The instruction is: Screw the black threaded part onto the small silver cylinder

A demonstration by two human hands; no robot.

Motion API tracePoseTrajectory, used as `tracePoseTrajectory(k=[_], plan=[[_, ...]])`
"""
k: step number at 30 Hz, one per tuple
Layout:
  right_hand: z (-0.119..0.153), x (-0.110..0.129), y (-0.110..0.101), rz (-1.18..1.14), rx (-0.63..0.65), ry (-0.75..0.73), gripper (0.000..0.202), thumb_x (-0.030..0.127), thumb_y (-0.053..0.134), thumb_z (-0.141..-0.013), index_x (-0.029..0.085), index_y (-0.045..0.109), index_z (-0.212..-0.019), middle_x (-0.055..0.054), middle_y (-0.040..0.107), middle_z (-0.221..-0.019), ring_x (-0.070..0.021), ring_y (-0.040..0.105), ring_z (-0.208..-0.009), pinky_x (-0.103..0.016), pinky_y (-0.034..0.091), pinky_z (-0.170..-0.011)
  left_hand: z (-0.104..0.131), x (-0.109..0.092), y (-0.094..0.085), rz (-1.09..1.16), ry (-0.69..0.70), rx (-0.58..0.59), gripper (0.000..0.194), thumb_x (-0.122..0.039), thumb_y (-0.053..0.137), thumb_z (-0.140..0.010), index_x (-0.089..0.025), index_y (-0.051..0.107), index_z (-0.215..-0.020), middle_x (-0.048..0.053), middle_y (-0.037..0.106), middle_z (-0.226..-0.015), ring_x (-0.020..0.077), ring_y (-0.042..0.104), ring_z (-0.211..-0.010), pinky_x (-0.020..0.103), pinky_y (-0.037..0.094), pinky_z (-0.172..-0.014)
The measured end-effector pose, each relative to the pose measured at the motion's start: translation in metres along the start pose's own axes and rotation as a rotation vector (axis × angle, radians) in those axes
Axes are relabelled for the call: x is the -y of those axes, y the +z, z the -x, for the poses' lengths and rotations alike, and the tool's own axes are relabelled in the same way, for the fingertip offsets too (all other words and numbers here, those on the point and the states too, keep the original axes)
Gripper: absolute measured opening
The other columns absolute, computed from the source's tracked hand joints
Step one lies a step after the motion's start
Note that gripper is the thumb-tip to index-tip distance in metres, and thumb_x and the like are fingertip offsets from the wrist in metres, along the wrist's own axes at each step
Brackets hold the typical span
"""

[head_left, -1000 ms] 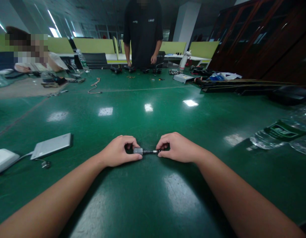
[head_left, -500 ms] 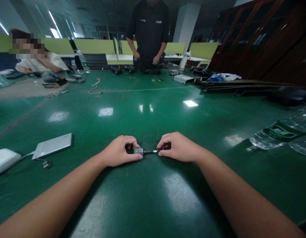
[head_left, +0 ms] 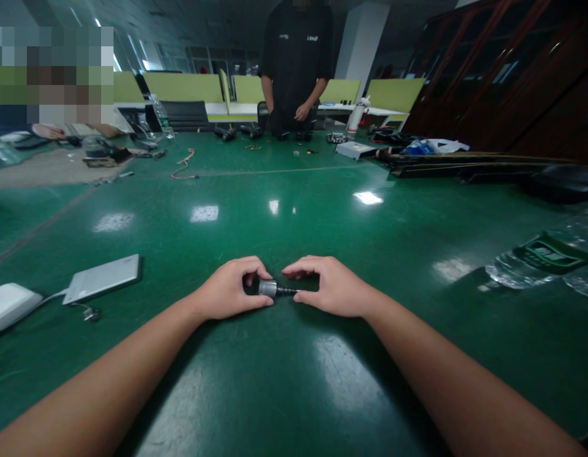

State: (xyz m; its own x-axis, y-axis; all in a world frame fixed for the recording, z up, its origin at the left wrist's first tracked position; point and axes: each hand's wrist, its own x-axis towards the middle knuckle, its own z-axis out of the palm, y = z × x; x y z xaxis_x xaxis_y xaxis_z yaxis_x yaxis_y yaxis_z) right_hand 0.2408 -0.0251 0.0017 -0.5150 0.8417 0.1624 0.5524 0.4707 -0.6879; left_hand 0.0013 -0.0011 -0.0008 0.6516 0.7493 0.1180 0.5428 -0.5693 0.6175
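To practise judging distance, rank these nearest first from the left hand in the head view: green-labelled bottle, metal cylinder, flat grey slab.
1. Metal cylinder, in the left hand.
2. Flat grey slab, on the left.
3. Green-labelled bottle, far right.

The 2 arms reach in from the bottom corners. The left hand (head_left: 234, 289) is curled, its thumb and fingers closed in a pinch. The right hand (head_left: 329, 287) is more open, its thumb below its bent fingers.
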Motion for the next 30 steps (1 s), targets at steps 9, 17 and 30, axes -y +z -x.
tracePoseTrajectory(k=[9, 17, 30], plan=[[-0.002, 0.003, 0.006, 0.123, 0.047, -0.010, 0.019, 0.022, 0.073, -0.077, 0.018, 0.074, -0.096, -0.004, 0.069, -0.085, -0.0154, 0.061, -0.080, -0.028, 0.045, -0.074, 0.001, 0.000, 0.000, 0.063, 0.015, -0.009, 0.032, -0.031, 0.082, -0.069, -0.017, 0.068, -0.095, 0.002, 0.062, -0.088, 0.0145, 0.055, -0.073, 0.026, 0.043, -0.068], [-0.003, 0.004, 0.007, 0.156, 0.049, -0.040, 0.013, 0.021, 0.070, -0.080, 0.018, 0.074, -0.092, -0.004, 0.068, -0.083, -0.0155, 0.059, -0.079, -0.028, 0.043, -0.073, 0.000, -0.001, -0.001, 0.070, -0.005, 0.018, 0.026, -0.040, 0.071, -0.080, -0.017, 0.070, -0.093, 0.002, 0.064, -0.081, 0.0145, 0.056, -0.072, 0.026, 0.042, -0.067], [-0.005, 0.006, 0.015, 0.164, 0.011, -0.036, 0.012, 0.022, 0.068, -0.082, 0.018, 0.073, -0.091, -0.004, 0.068, -0.083, -0.0163, 0.059, -0.080, -0.028, 0.042, -0.074, -0.001, -0.001, 0.001, 0.031, -0.021, 0.013, 0.027, -0.036, 0.078, -0.071, -0.017, 0.068, -0.086, 0.000, 0.063, -0.077, 0.0144, 0.056, -0.070, 0.024, 0.042, -0.064]])
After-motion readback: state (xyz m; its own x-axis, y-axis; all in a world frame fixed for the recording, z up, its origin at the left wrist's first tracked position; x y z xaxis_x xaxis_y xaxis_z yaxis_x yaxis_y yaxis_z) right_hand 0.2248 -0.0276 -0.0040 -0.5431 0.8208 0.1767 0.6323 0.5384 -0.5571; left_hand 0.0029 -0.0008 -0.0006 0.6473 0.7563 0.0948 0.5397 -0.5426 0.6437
